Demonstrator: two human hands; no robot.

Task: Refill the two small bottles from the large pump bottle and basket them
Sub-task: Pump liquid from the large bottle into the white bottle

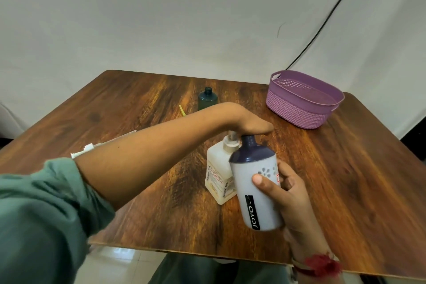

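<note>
My left hand [250, 123] lies palm-down on the pump head of the large cream pump bottle [217, 177], which stands mid-table. My right hand [288, 193] grips a small white bottle [255, 191] with a dark blue shoulder and open neck, held tilted with its neck right under the pump's nozzle. A second small bottle [208, 98], dark green and uncapped, stands upright farther back, partly hidden behind my left wrist. The purple basket [299, 108] sits at the table's back right; nothing shows inside it.
A thin yellow-green stick [182, 109] lies on the wooden table [345, 180] near the green bottle. Something white [103, 144] peeks out from behind my left forearm. A black cable [334, 9] hangs down the white backdrop behind the basket.
</note>
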